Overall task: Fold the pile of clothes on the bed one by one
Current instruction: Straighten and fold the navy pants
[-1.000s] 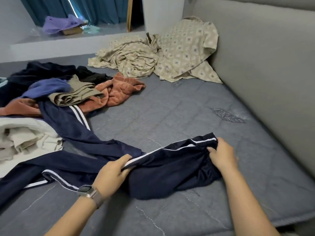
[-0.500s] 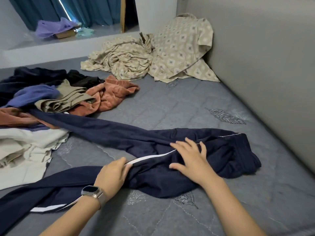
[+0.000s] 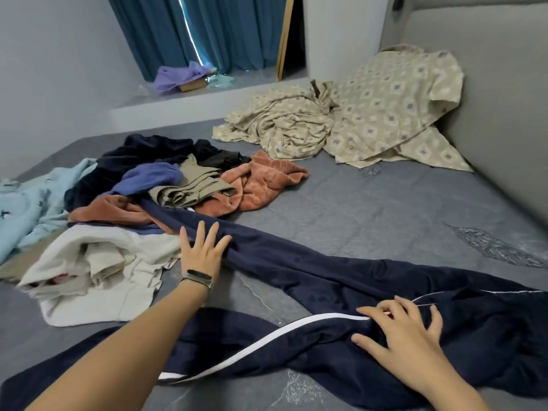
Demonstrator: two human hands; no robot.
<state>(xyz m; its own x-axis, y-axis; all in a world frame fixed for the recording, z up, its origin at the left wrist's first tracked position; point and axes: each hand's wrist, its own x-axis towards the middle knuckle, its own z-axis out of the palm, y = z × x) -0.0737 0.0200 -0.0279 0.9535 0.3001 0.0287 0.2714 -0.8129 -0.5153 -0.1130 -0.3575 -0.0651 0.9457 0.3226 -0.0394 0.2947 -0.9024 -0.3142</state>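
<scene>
A grey quilted bed (image 3: 370, 209) fills most of the view, its cover stitched with pale leaf shapes. A grey padded headboard (image 3: 489, 93) runs along its right side, and pale walls close in the far left. At the back, one teal curtain (image 3: 213, 34) hangs over a low white ledge (image 3: 184, 105), where a purple cloth (image 3: 175, 77) lies on a small box.

One pair of navy track trousers (image 3: 341, 280) with a white side stripe lies stretched across the near part of the bed, its two legs running away to the left, the upper leg reaching into the pile of clothes (image 3: 154, 185). That pile sits on the left half of the bed: dark navy, black, blue-violet, olive and rust-orange pieces heaped together, with one light blue printed garment (image 3: 26, 209) at the far left and one cream-white garment (image 3: 98, 262) just in front. Two beige patterned pieces of bedding (image 3: 355, 120) are crumpled in the far right corner against the headboard.

The left hand (image 3: 201, 250), a watch on its wrist, lies flat with fingers spread on the upper trouser leg beside the cream garment. The right hand (image 3: 409, 330) rests on the trousers near the end of the stripe, fingers loosely bent and spread, pressing the cloth rather than gripping it.
</scene>
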